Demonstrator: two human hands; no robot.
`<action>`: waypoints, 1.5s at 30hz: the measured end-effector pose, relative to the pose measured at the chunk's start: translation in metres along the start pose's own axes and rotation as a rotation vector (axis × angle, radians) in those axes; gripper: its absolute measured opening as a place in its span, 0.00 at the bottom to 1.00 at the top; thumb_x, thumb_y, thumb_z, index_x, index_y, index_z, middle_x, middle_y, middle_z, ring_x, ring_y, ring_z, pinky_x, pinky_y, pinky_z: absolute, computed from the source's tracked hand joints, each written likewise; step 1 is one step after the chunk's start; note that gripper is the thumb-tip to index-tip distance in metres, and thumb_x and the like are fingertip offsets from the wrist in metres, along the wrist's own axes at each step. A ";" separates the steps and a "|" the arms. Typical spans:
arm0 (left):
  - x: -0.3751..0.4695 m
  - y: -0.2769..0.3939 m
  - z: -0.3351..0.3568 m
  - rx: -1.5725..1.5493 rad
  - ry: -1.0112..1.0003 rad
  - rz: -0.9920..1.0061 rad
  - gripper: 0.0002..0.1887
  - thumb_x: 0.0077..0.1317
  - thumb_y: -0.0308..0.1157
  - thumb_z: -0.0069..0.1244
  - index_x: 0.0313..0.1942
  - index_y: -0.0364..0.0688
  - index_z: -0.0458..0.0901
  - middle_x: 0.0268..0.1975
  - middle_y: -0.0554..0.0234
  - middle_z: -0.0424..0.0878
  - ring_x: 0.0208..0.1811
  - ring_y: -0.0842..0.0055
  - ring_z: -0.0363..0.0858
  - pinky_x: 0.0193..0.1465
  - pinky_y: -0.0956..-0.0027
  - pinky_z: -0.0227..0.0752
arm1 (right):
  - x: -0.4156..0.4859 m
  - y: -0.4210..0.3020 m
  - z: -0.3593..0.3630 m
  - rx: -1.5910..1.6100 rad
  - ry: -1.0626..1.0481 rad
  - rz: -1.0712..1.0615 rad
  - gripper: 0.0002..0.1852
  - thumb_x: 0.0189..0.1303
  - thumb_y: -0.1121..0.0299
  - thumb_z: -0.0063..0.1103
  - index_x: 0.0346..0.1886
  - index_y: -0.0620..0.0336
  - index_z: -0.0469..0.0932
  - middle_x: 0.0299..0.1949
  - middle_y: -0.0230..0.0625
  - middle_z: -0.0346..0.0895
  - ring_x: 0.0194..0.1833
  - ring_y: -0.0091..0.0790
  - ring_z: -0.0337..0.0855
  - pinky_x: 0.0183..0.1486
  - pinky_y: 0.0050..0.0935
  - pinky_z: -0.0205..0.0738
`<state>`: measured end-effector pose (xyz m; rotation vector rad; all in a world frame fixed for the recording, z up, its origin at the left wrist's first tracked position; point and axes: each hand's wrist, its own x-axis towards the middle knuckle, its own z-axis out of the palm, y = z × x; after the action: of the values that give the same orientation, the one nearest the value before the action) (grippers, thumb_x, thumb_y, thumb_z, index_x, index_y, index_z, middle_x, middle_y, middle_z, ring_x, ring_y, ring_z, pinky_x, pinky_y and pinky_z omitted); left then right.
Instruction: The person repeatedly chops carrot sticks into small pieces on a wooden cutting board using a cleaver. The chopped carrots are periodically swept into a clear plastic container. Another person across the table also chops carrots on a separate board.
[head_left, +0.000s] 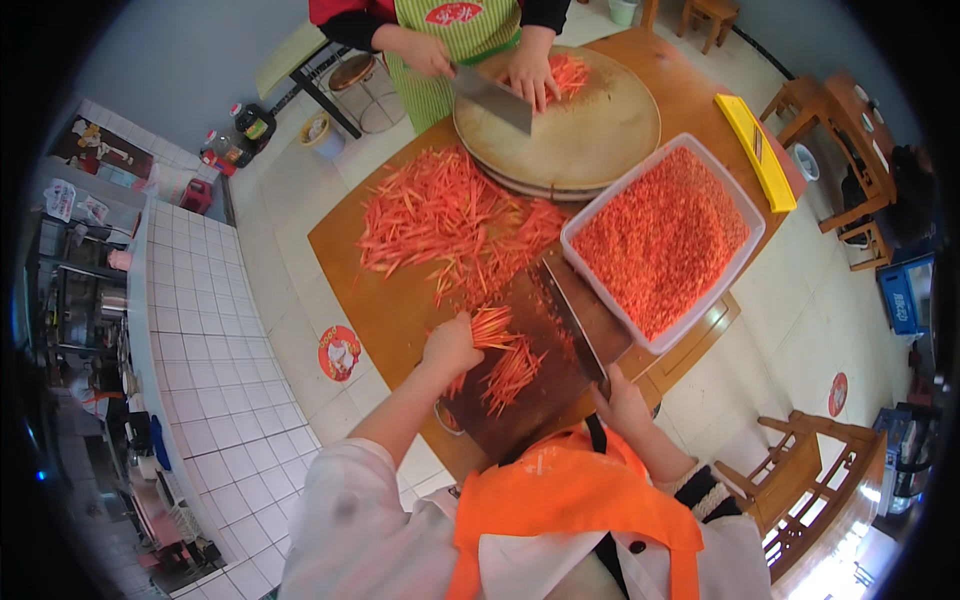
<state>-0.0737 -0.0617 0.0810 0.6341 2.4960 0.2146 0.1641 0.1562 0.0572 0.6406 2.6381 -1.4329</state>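
My left hand (454, 347) grips a bundle of orange-red vegetable strips (491, 328), probably carrot, at the left side of a dark cutting board (487, 427). Beside it, a smaller heap of strips (513, 375) lies on the board. My right hand (624, 401) holds the handle of a cleaver (574, 322), its blade pointing away from me across the board, with finely chopped bits scattered near it. Past the board lies a large pile of strips (427, 210). A white plastic tub (664, 346) full of finely chopped orange-red vegetable stands to the right, against the board's far corner.
Across the wooden table (341, 247), a co-worker in a striped green apron holds a cleaver (495, 99) over a round board (600, 150), other hand on strips. A yellow slicer (756, 154) lies at the right edge. A wooden chair (787, 472) stands at lower right.
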 end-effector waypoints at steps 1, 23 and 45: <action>-0.010 -0.001 0.013 -0.045 -0.027 -0.027 0.31 0.49 0.38 0.66 0.51 0.33 0.73 0.47 0.38 0.82 0.47 0.47 0.82 0.54 0.53 0.77 | 0.000 -0.001 0.001 -0.003 -0.006 -0.009 0.14 0.63 0.69 0.60 0.45 0.62 0.66 0.23 0.51 0.75 0.30 0.59 0.80 0.33 0.50 0.73; -0.069 0.031 0.106 0.002 0.339 0.139 0.67 0.51 0.71 0.58 0.75 0.30 0.42 0.76 0.32 0.49 0.79 0.45 0.44 0.76 0.41 0.44 | 0.005 -0.017 0.005 -0.304 -0.046 -0.164 0.14 0.63 0.67 0.59 0.41 0.61 0.63 0.28 0.54 0.78 0.33 0.61 0.81 0.36 0.55 0.74; 0.032 0.053 0.077 -0.102 0.373 0.570 0.41 0.65 0.53 0.54 0.68 0.30 0.64 0.71 0.42 0.63 0.73 0.52 0.60 0.74 0.50 0.54 | 0.010 -0.005 -0.004 -0.114 0.033 -0.032 0.14 0.64 0.66 0.59 0.42 0.61 0.63 0.29 0.57 0.78 0.35 0.63 0.80 0.39 0.55 0.73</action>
<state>-0.0337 0.0016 0.0166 1.3565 2.5580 0.7232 0.1536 0.1600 0.0605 0.6190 2.7435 -1.2791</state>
